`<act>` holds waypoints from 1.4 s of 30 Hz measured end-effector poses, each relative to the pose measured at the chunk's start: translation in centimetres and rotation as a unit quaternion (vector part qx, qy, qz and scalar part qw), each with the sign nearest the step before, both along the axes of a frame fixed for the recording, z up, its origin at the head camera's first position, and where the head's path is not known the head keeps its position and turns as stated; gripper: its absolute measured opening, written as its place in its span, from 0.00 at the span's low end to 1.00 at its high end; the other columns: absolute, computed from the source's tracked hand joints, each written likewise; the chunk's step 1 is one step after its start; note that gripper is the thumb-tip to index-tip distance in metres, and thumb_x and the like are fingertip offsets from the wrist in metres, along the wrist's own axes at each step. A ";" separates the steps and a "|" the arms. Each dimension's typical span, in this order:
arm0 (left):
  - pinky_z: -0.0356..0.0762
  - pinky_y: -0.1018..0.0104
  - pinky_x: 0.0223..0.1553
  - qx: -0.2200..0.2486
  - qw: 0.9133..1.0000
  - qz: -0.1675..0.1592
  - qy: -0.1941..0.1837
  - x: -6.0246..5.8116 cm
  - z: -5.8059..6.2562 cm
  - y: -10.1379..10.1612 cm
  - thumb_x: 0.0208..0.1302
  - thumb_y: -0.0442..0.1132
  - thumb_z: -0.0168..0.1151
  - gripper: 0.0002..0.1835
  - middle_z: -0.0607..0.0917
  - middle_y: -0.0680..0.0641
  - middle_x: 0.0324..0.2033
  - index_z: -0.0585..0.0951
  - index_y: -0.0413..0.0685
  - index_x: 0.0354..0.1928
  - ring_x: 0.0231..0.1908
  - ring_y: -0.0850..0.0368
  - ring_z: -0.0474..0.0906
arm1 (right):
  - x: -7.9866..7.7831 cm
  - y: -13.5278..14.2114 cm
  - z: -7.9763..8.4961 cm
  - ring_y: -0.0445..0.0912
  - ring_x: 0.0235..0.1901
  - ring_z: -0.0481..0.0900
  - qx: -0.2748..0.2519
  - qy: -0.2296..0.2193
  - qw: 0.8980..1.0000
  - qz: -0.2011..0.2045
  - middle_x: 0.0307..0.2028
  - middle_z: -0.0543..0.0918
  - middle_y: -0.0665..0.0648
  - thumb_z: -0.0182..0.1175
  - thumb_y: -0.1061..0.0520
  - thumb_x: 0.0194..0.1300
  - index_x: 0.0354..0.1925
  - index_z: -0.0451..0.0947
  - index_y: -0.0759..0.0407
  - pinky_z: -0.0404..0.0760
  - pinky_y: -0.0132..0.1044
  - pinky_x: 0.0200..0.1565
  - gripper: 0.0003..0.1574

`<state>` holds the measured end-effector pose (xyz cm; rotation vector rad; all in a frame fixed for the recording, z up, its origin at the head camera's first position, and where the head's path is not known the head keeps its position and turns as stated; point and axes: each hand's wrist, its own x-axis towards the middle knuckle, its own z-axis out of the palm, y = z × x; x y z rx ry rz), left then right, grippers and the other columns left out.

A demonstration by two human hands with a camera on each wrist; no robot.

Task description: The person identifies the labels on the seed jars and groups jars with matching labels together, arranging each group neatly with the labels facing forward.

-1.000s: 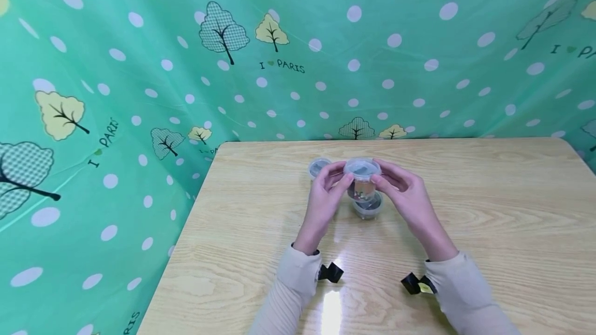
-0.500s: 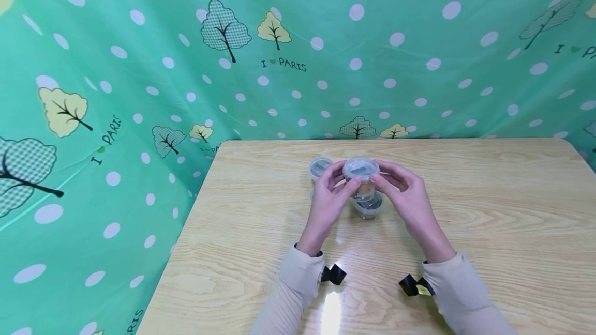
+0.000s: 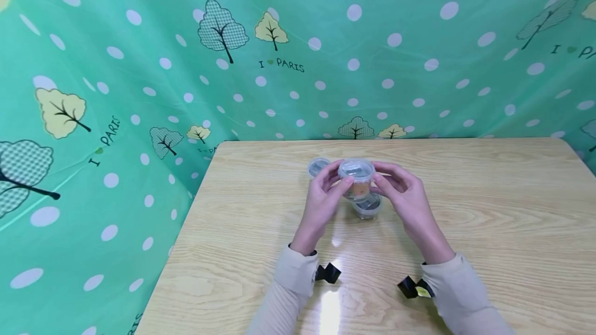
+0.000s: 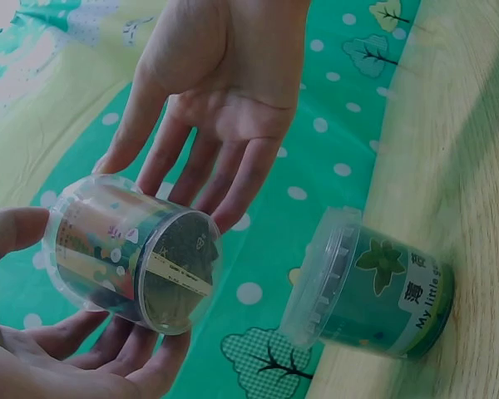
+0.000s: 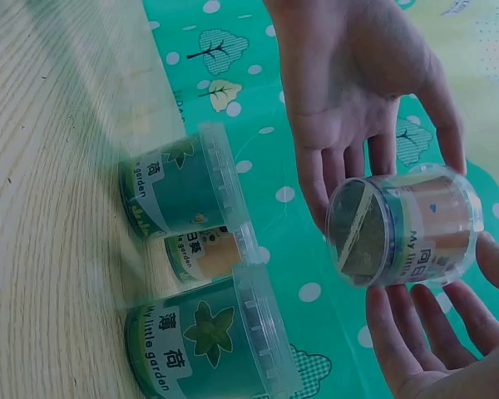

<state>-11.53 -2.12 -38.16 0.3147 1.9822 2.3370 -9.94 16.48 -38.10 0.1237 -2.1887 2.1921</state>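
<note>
Between my hands, raised above the table, is a clear plastic seed cup (image 3: 358,189) with a lid and an orange "My little garden" label. My left hand (image 3: 321,201) grips its left side, thumb at the lid's rim and fingers curling behind. On the opposite side my right hand (image 3: 411,201) holds it too, its thumb (image 5: 492,264) at the lid edge and fingers along the wall. The dark contents and a pale strip show through the cup's base (image 4: 181,278). Just below and behind it stands a lidded green-labelled cup (image 3: 368,208) with a leaf picture.
Another lidded cup (image 3: 318,165) stands farther back on the left, partly covered by my left hand. An orange-labelled cup (image 5: 206,256) shows between the two green ones in the right wrist view. The wooden table (image 3: 489,211) ends at a green dotted curtain (image 3: 321,71).
The seed cup has shifted slightly left and turned a little in my hands, so its label shows differently. The cups on the table stay where they were.
</note>
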 end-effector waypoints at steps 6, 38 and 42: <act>0.73 0.62 0.65 -0.016 1.000 -0.002 0.002 0.0 0.0 -0.2 0.67 0.36 0.62 0.27 0.78 0.40 0.60 0.71 0.39 0.67 0.59 0.48 0.76 | -0.2 0.2 0.1 0.40 0.51 0.81 -0.009 -0.004 1.000 0.014 0.57 0.77 0.56 0.61 0.52 0.71 0.62 0.73 0.65 0.84 0.36 0.51 0.27; 0.77 0.61 0.60 -0.046 0.998 0.033 0.014 0.1 -0.3 -0.1 0.69 0.37 0.62 0.21 0.79 0.37 0.55 0.74 0.35 0.60 0.56 0.46 0.77 | 0.1 0.3 0.4 0.37 0.55 0.78 -0.002 -0.040 0.999 0.030 0.65 0.73 0.64 0.59 0.49 0.72 0.70 0.66 0.62 0.81 0.29 0.54 0.34; 0.78 0.62 0.59 -0.052 0.998 0.041 0.008 0.3 -0.1 0.1 0.70 0.38 0.61 0.21 0.79 0.38 0.54 0.74 0.37 0.60 0.55 0.47 0.78 | 0.1 0.2 0.5 0.38 0.54 0.79 -0.003 -0.043 0.999 0.024 0.63 0.75 0.61 0.60 0.49 0.71 0.69 0.67 0.62 0.81 0.30 0.53 0.34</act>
